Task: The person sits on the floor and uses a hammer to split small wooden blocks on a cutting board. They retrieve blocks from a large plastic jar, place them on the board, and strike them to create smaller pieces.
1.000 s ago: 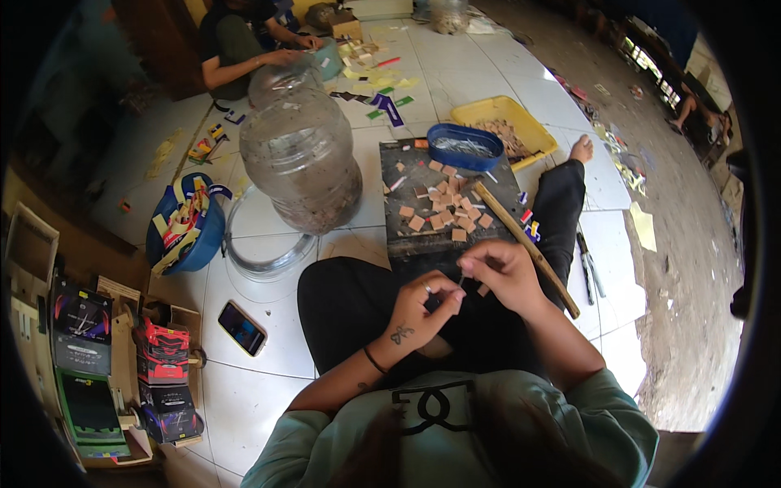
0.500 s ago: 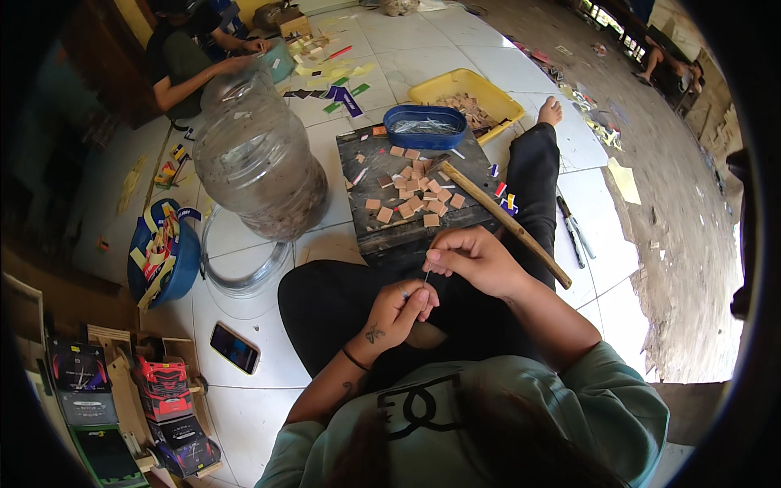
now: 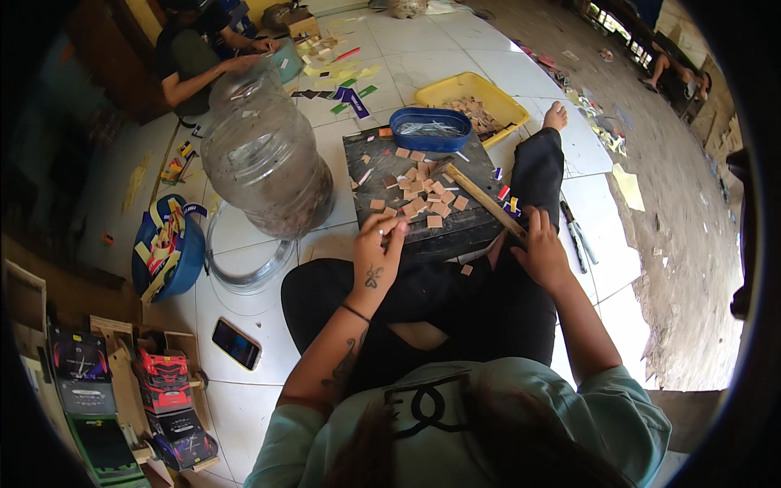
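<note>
My right hand (image 3: pixel 543 250) is closed round the wooden handle of a hammer (image 3: pixel 480 193), whose dark head lies among small square wood pieces (image 3: pixel 427 185). The lower end of the handle is hidden by this hand. My left hand (image 3: pixel 379 242) is at the near left edge of a black block (image 3: pixel 370 163), with thumb and forefinger pinched together. Whatever they hold is too small to make out. One loose wood square (image 3: pixel 466 269) rests on my dark trousers. At the block's far end sits a blue oval tub (image 3: pixel 429 140) of thin wire pieces.
Behind the block is a yellow tray (image 3: pixel 521 116) of wood bits. To the left stand a large clear plastic jug (image 3: pixel 264 154), a wire coil (image 3: pixel 244 281), a blue basin (image 3: pixel 191 252) and a phone (image 3: pixel 237 343). Pens (image 3: pixel 579 236) lie right. Another person (image 3: pixel 191 73) sits far left.
My hands have parted from their pinch on a thin wire. The left moved up to the block's edge; the right moved right onto the hammer handle. A wood square now shows on my lap.
</note>
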The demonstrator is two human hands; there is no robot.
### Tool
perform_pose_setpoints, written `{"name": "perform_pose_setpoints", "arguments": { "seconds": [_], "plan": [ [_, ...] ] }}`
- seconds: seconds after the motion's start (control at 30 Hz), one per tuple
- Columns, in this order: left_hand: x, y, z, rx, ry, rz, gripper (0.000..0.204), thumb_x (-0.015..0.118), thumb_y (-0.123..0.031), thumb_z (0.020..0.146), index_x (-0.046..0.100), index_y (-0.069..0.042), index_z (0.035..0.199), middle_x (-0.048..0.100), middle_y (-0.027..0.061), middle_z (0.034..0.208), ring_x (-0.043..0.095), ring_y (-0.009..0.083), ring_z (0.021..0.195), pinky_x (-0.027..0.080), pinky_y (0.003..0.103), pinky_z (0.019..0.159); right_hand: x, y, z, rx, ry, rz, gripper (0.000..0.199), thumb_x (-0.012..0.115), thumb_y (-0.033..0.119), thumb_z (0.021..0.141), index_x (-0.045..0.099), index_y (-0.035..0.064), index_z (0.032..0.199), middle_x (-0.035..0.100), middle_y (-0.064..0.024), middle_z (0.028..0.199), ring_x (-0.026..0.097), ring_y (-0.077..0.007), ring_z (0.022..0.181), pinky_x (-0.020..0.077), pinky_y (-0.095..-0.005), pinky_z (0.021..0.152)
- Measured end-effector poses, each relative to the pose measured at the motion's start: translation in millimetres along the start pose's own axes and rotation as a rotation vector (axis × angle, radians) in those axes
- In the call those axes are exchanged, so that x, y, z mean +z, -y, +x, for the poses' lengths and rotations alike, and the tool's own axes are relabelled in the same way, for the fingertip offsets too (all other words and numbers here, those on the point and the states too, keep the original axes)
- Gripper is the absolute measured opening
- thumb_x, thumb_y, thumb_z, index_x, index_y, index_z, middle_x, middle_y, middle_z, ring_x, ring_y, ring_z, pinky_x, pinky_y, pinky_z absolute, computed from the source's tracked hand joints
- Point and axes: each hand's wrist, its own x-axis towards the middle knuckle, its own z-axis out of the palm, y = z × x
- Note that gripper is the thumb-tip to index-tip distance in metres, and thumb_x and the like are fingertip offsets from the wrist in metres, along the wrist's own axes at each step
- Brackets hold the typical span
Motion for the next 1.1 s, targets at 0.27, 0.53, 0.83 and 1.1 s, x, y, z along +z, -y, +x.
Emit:
{"name": "perform_pose_setpoints", "arguments": {
  "seconds": [0.27,0.53,0.83,1.1],
  "plan": [
    [-2,11,1,0.198,0.007,0.424,0.012,0.068,-0.012,0.085,0.07,0.0,0.086,0.067,0.0129,0.083,0.061,0.0313,0.08,0.048,0.04,0.076,-47,16,-40,0.003,0.322,0.438,0.031,0.049,0.009,0.097,0.045,0.0033,0.127,0.061,-0.0247,0.108,0.061,-0.0433,0.097,0.049,-0.0441,0.079],
    [-4,18,2,0.286,0.023,0.441,0.01,0.068,-0.01,0.085,0.069,0.0,0.084,0.066,0.0129,0.083,0.06,0.0308,0.078,0.047,0.039,0.072,-97,57,-57,-0.159,0.237,0.293,0.038,0.049,0.011,0.098,0.045,0.0071,0.135,0.062,-0.0199,0.1,0.065,-0.0404,0.08,0.0514,-0.0452,0.07],
    [-2,22,1,0.331,-0.021,0.425,0.008,0.069,-0.01,0.084,0.069,-0.001,0.083,0.066,0.0107,0.083,0.059,0.0297,0.078,0.046,0.039,0.073,-101,60,-57,-0.25,0.151,0.263,0.041,0.051,0.007,0.095,0.045,0.0082,0.136,0.062,-0.0205,0.102,0.065,-0.0408,0.08,0.052,-0.0464,0.068],
    [0,29,0,0.325,-0.018,0.399,0.009,0.069,-0.01,0.084,0.07,-0.001,0.086,0.066,0.0114,0.084,0.06,0.03,0.08,0.046,0.039,0.075,-105,61,-54,-0.142,0.276,0.266,0.039,0.053,0.007,0.095,0.048,0.0062,0.134,0.063,-0.0219,0.106,0.065,-0.041,0.091,0.0517,-0.0435,0.078]
  ]
}}
